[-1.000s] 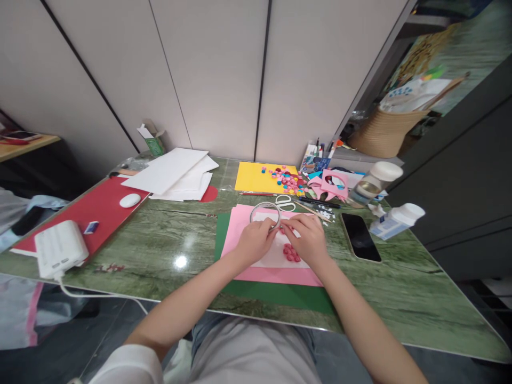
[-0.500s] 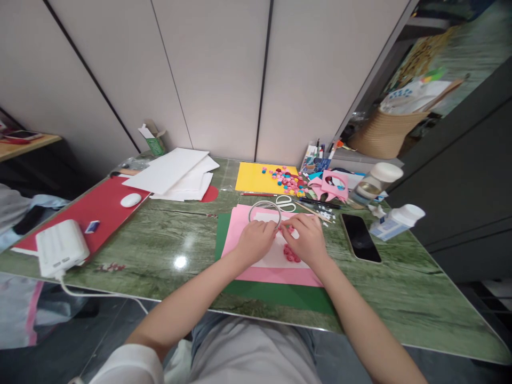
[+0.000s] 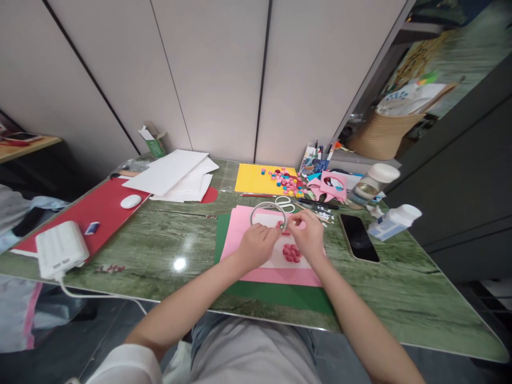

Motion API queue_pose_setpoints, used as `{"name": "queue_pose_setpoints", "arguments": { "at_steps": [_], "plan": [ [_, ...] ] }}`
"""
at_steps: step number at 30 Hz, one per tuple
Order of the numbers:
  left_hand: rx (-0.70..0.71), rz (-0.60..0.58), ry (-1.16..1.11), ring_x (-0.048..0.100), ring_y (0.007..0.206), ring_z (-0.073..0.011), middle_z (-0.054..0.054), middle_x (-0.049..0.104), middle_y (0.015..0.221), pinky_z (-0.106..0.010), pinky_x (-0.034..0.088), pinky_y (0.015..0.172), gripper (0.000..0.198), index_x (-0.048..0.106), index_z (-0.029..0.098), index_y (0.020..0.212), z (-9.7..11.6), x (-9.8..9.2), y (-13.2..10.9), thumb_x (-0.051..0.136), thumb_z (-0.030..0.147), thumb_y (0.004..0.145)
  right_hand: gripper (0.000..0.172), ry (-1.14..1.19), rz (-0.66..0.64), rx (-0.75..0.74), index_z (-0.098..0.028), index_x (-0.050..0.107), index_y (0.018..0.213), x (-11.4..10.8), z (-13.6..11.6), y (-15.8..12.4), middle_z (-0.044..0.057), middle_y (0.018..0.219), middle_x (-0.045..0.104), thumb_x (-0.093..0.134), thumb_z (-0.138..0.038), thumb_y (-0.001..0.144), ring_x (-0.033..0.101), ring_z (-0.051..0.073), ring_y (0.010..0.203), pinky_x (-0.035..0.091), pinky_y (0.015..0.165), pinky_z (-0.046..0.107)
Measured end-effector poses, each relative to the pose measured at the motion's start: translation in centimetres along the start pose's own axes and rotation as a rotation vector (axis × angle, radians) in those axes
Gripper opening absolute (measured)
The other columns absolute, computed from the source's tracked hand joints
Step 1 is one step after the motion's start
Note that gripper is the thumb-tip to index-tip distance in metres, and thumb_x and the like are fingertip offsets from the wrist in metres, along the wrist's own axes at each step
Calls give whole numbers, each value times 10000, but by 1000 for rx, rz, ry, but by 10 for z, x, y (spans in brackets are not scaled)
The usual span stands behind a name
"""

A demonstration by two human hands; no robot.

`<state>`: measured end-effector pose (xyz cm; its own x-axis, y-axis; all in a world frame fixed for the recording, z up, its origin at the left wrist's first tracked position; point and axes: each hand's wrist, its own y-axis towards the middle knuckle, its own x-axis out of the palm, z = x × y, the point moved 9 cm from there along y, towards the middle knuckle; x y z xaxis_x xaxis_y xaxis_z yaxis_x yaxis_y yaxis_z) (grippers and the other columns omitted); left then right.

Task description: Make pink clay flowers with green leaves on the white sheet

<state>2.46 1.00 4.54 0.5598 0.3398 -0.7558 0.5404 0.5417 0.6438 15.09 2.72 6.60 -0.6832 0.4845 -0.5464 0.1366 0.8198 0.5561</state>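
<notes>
My left hand (image 3: 259,244) is closed, its thumb and fingers pinching the near right edge of a thin, pale ring that looks like a tape roll (image 3: 253,212). Just right of it, my right hand (image 3: 307,232) has its fingertips pinched together; anything between them is too small to make out. Below both hands lies a white sheet (image 3: 266,260) on pink paper (image 3: 236,234), over a green sheet (image 3: 276,296). A cluster of rolled dark-pink paper pieces (image 3: 292,253) sits on the white sheet. A smaller pink cluster (image 3: 283,226) shows between the hands, partly covered.
Beyond the hands lie white-handled scissors (image 3: 285,204) and yellow paper (image 3: 252,178) with many small coloured pieces. A phone (image 3: 359,238), a white bottle (image 3: 396,222) and a clear bottle (image 3: 370,186) stand or lie right. White papers (image 3: 172,173) and a power bank (image 3: 62,249) are left.
The hands have drawn slightly apart. The ring has shifted a little right and toward me with the left hand. My right hand has tilted upward, uncovering more of the pink clusters.
</notes>
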Motion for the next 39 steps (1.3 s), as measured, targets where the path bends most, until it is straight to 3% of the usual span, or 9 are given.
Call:
{"name": "queue_pose_setpoints", "arguments": {
  "at_steps": [3, 8, 14, 18, 23, 27, 29, 32, 39],
  "plan": [
    [-65, -2, -39, 543, 683, -168, -68, 604, 713, -298, 365, 647, 211, 538, 155, 843, -7, 1, 1, 361, 263, 878, 167, 123, 61, 134, -171, 625, 702, -15, 34, 12, 26, 699, 585, 544, -312, 737, 509, 149, 666, 379, 628, 280],
    [-403, -195, 93, 568, 790, -185, -76, 620, 824, -279, 377, 668, 262, 509, 171, 988, -72, 11, 1, 316, 320, 892, 273, 538, -95, 420, -160, 660, 764, 3, 76, 15, 15, 673, 600, 654, -406, 648, 500, 122, 615, 399, 599, 262],
    [-608, -414, 329, 577, 770, -258, -134, 608, 797, -343, 385, 671, 242, 492, 97, 1005, -155, 18, -19, 336, 196, 849, 203, 841, -261, 542, -181, 673, 751, 27, 72, 5, -10, 647, 579, 697, -343, 631, 462, 78, 555, 377, 552, 226],
    [-721, -404, 357, 542, 920, -286, -178, 587, 947, -397, 367, 777, 232, 514, 90, 981, -178, 17, -32, 373, 174, 817, 159, 913, -301, 548, -187, 686, 765, 31, 65, 3, 6, 703, 606, 689, -288, 642, 501, 85, 598, 401, 582, 225],
    [-693, -227, 259, 440, 1076, -308, -176, 532, 1093, -459, 290, 899, 279, 536, 119, 1032, -154, 1, -20, 461, 242, 793, 138, 896, -352, 543, -192, 694, 770, 35, 59, -1, 15, 725, 628, 674, -247, 645, 529, 97, 625, 419, 601, 229],
    [-564, -148, -414, 533, 931, -207, -87, 601, 966, -343, 380, 839, 196, 603, 166, 906, -102, 11, 0, 504, 284, 784, 169, 777, -400, 432, -199, 696, 828, 36, 47, -2, 34, 831, 647, 639, -248, 676, 558, 126, 676, 439, 634, 260],
    [-641, -195, -838, 569, 783, -166, -69, 626, 864, -287, 426, 720, 195, 622, 153, 816, -80, 26, 0, 537, 320, 763, 185, 732, -434, 353, -207, 693, 856, 37, 37, -2, 37, 876, 639, 620, -248, 692, 569, 140, 705, 447, 648, 275],
    [-812, -230, -1238, 549, 652, -130, -55, 625, 761, -259, 417, 615, 259, 635, 135, 857, -58, 43, -7, 601, 349, 716, 194, 675, -470, 252, -217, 690, 877, 38, 23, -3, 35, 885, 613, 605, -246, 705, 568, 144, 725, 454, 655, 284],
    [-1009, -212, -1566, 525, 624, -91, -57, 619, 733, -242, 382, 610, 299, 671, 94, 810, -58, 54, -17, 723, 301, 600, 213, 467, -520, 112, -237, 681, 924, 44, 9, -8, 41, 843, 574, 549, -233, 758, 541, 159, 767, 455, 660, 297]
  ]
}}
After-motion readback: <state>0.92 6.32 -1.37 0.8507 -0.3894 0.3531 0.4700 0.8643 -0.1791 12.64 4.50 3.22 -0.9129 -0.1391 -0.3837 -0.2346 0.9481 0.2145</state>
